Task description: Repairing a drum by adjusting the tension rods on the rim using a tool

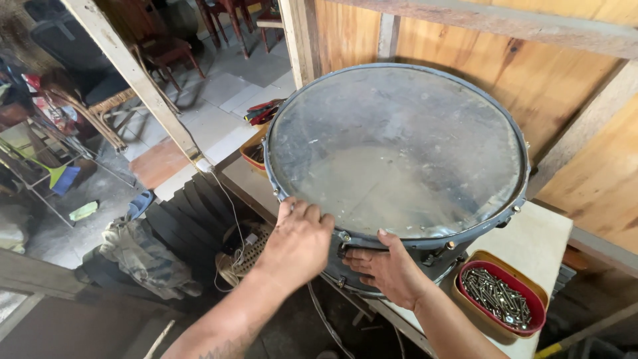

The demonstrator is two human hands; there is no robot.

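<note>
A large round drum [399, 153] with a worn translucent head and a dark metal hoop rests on a pale table [538, 239]. My left hand [299, 242] lies over the hoop's near edge, fingers curled onto the rim. My right hand [389, 269] presses flat against the drum's side shell just below the hoop, beside a tuning lug [344, 237]. Neither hand holds a tool.
A red oval tray [500, 298] of several metal screws sits on the table at right. An orange tray [254, 151] with tools is behind the drum at left. Wooden wall panels stand behind. Below left lie dark curved pieces [193, 206], cloth and a cable.
</note>
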